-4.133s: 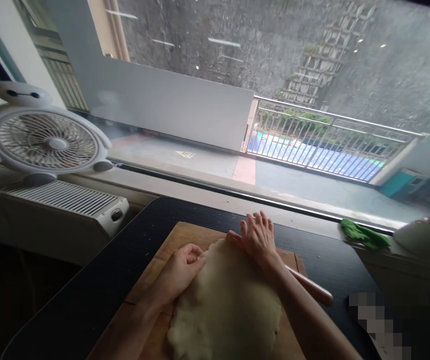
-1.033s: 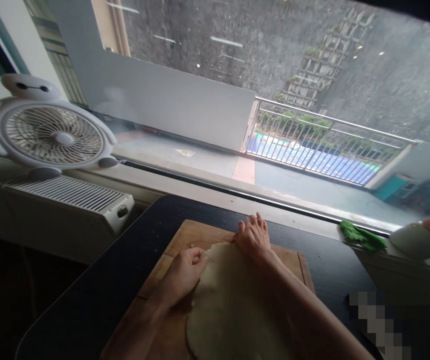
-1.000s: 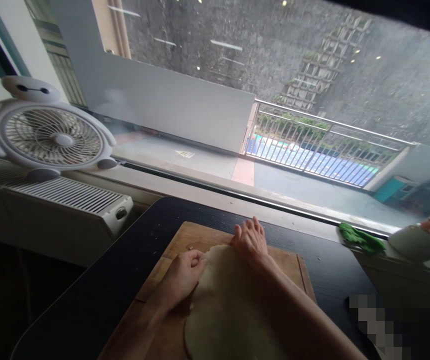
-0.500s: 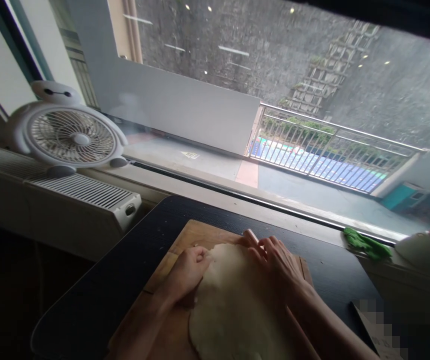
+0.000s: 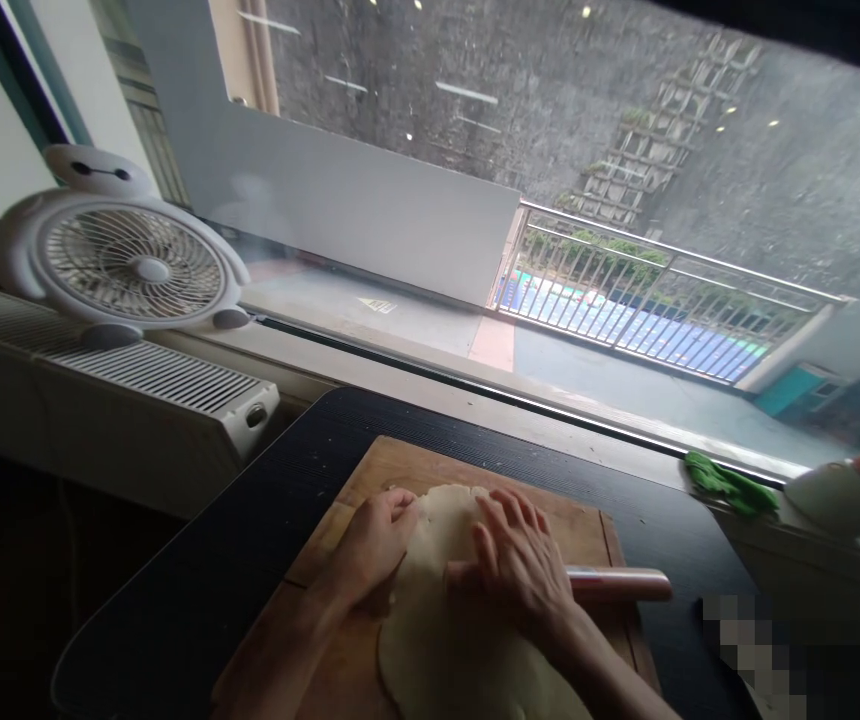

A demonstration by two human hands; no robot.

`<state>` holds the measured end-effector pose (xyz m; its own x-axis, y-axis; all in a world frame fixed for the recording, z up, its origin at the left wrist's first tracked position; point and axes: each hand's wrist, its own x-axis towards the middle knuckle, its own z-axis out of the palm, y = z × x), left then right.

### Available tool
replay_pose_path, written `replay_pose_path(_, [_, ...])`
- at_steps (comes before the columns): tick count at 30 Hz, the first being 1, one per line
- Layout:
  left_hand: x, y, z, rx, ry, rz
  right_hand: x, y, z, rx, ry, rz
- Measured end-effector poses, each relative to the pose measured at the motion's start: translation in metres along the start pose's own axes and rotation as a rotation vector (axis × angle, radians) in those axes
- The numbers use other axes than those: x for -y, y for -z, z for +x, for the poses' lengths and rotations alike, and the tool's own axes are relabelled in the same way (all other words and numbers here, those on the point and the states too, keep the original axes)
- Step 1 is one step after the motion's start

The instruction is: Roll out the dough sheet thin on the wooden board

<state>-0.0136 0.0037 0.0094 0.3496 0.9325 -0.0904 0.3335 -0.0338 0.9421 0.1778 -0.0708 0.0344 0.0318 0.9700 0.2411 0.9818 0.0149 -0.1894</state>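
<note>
A large flat sheet of pale dough (image 5: 430, 620) lies on a wooden cutting board (image 5: 400, 465). At its upper left edge, my left hand (image 5: 381, 535) is closed in a pinch on the dough. My right hand (image 5: 524, 555) is laid over a smooth, light reddish-brown rolling pin (image 5: 621, 584), gripping it from above with the fingers reaching forward past it. Crosswise over the dough, the pin has its left end on the sheet and its right end beyond the board's right side. The palm hides the pin's middle.
Under the board is a dark table (image 5: 197, 590). A white fan (image 5: 149, 265) stands on a radiator (image 5: 160, 390) at the left, beside a large window. On the sill at the right are a green cloth (image 5: 730, 485) and a pale rounded object (image 5: 835, 497).
The rolling pin has turned from pointing away along my right forearm to lying crosswise over the dough. My right hand has shifted slightly left with it. My left hand keeps its pinch.
</note>
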Motion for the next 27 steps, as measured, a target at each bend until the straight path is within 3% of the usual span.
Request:
replay_pose_path(3, [0.000,0.000,0.000,0.016,0.016,-0.023,-0.003,-0.012,0.038,-0.040,-0.169,-0.056])
replay_pose_path(5, [0.000,0.002,0.000,0.018,0.030,-0.028,-0.006,-0.015,0.046,-0.031,-0.214,-0.056])
replay_pose_path(9, [-0.006,0.005,-0.004,0.013,0.039,0.098,-0.002,-0.019,0.018,-0.079,-0.079,-0.005])
replay_pose_path(12, [-0.024,-0.004,-0.013,-0.211,-0.110,0.418,-0.001,-0.019,0.006,-0.170,-0.083,0.081])
replay_pose_path(14, [-0.039,-0.020,-0.018,-0.328,-0.260,0.610,-0.010,-0.014,0.007,-0.157,-0.106,0.225])
replay_pose_path(17, [-0.055,-0.053,-0.021,-0.249,-0.421,0.729,-0.037,0.000,-0.003,-0.096,-0.033,0.347])
replay_pose_path(21, [-0.053,-0.082,-0.026,-0.159,-0.422,0.842,-0.072,0.012,-0.053,-0.079,-0.038,0.146])
replay_pose_path(24, [-0.045,-0.090,-0.036,-0.192,-0.443,0.936,-0.075,0.010,-0.086,-0.059,-0.002,0.090])
replay_pose_path(27, [-0.043,-0.098,-0.031,-0.238,-0.524,0.974,-0.067,0.008,-0.089,-0.060,0.044,0.056])
